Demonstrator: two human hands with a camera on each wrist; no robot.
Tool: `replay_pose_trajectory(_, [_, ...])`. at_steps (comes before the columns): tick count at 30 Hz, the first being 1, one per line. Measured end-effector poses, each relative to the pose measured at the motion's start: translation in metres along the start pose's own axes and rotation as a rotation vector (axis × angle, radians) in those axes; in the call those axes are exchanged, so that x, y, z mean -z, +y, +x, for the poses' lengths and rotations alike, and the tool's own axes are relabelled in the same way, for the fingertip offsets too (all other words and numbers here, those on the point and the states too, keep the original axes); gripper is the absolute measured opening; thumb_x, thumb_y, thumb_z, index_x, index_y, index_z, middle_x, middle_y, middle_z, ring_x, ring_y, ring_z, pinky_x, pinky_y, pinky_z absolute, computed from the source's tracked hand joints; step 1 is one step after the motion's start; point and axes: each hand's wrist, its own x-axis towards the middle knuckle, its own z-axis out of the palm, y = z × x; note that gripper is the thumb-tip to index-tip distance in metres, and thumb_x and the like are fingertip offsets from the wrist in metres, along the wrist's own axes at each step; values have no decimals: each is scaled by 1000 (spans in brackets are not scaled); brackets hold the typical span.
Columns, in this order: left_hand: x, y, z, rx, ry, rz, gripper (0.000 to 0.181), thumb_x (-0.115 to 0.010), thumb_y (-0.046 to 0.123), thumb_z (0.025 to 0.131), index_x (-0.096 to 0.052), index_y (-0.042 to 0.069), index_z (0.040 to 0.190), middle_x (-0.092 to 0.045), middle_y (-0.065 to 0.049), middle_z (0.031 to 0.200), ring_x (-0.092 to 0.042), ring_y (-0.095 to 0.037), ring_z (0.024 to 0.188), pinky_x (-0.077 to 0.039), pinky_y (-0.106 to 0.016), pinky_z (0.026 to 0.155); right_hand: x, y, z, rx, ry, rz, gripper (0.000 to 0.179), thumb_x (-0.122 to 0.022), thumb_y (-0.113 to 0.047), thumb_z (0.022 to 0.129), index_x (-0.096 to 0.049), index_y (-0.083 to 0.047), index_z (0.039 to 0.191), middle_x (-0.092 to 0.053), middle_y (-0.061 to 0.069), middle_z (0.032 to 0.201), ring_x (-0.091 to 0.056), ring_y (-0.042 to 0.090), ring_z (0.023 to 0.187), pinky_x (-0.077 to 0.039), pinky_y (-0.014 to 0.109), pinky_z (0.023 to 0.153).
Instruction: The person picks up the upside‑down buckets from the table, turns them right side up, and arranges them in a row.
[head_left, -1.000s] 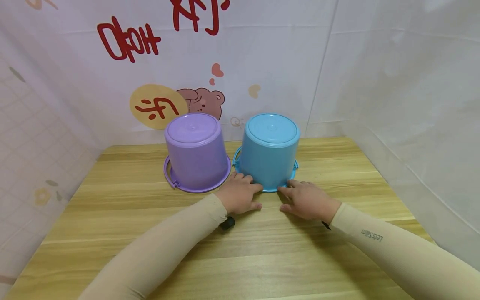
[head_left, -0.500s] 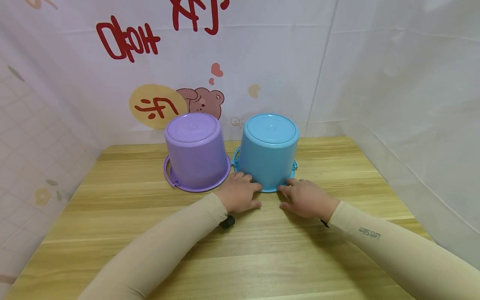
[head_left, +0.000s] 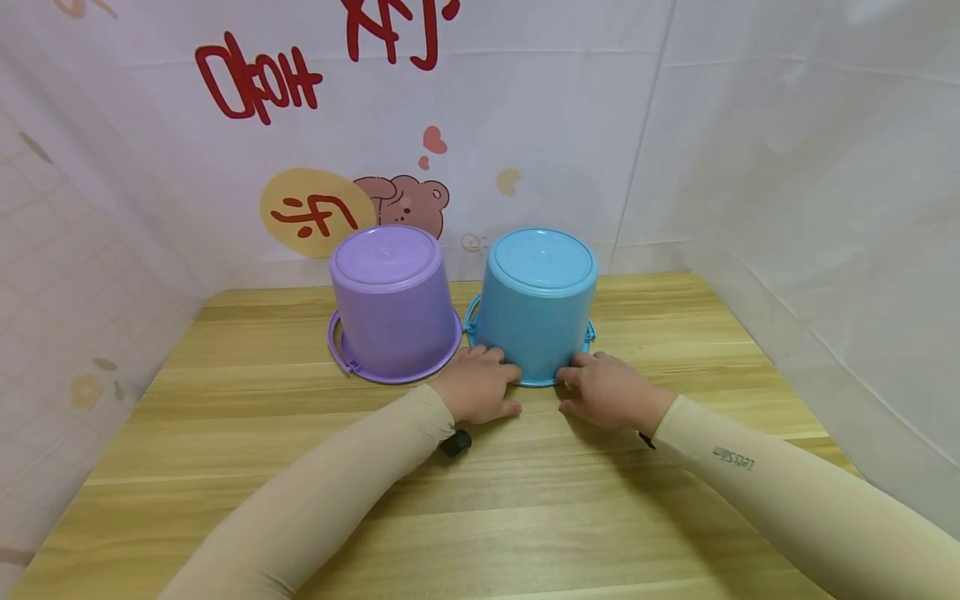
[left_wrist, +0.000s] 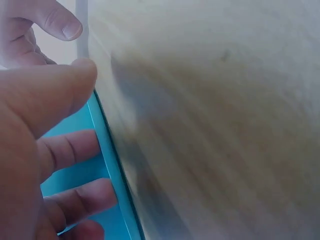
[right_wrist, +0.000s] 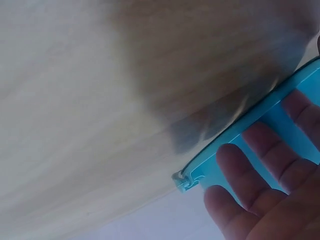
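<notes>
A blue bucket (head_left: 538,321) stands upside down on the wooden table, its base facing up. My left hand (head_left: 476,386) touches the left front of its rim, and my right hand (head_left: 609,392) touches the right front. In the left wrist view, spread fingertips (left_wrist: 102,192) rest on the bucket just inside its rim, with the thumb apart from it. The right wrist view has several loosely extended fingers (right_wrist: 237,167) against the bucket near a handle hinge (right_wrist: 184,181). To the left is a purple bucket (head_left: 393,325), also upside down, with its handle down on the table.
A white printed sheet (head_left: 570,108) hangs behind the wooden table (head_left: 480,517), and more white sheeting (head_left: 825,250) borders the right side. The purple bucket's rim sits close to the blue bucket's handle.
The right hand and forearm have shifted slightly left, and its fingers look a little more bent at the rim. Both buckets stay practically in place.
</notes>
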Motion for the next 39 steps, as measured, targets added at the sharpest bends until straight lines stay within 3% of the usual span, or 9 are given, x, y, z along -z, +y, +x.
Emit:
replay_pose_trajectory(5, [1,-2,1,-4,22,-16,45,-54,61,83,-57,33,117,-50,2,111,-44,-21,105,-33,-46,98,0,2,2,-33,6,34,39,-71,-41,78,-65,-15,106,-56,0,88,-46,16,76,-43,35,73])
replay_pose_trajectory(10, [3,-6,3,-11,92,-25,39,-57,59,82,-59,35,114,-51,4,108,-44,-20,103,-34,-46,95,2,4,3,-67,63,74,34,-73,-35,77,-66,-15,104,-59,2,93,-50,18,83,-44,37,79])
replay_pose_trajectory(18, [11,-9,4,-41,224,-76,22,-67,41,82,-61,36,103,-52,10,96,-46,-14,93,-35,-40,87,12,5,3,-65,218,107,21,-77,-20,74,-66,-14,90,-59,3,85,-52,21,77,-46,36,72])
replay_pose_trajectory(24, [15,-11,3,-63,304,-90,15,-69,30,82,-62,34,95,-51,13,88,-47,-12,85,-37,-37,83,18,7,2,-77,268,94,18,-79,-16,73,-65,-15,85,-57,1,81,-49,19,71,-43,33,65])
replay_pose_trajectory(30, [19,-18,6,-112,445,-103,14,-72,24,79,-64,33,87,-54,12,80,-49,-11,74,-40,-31,72,26,5,1,-74,321,120,17,-78,-15,73,-63,-15,82,-56,0,80,-48,18,71,-38,31,65])
replay_pose_trajectory(39, [27,-27,8,-128,514,-292,10,-70,24,83,-64,26,91,-54,11,87,-47,-11,83,-40,-28,78,34,7,2,-42,452,195,18,-75,-11,77,-60,-14,88,-59,-1,84,-55,19,78,-46,35,71])
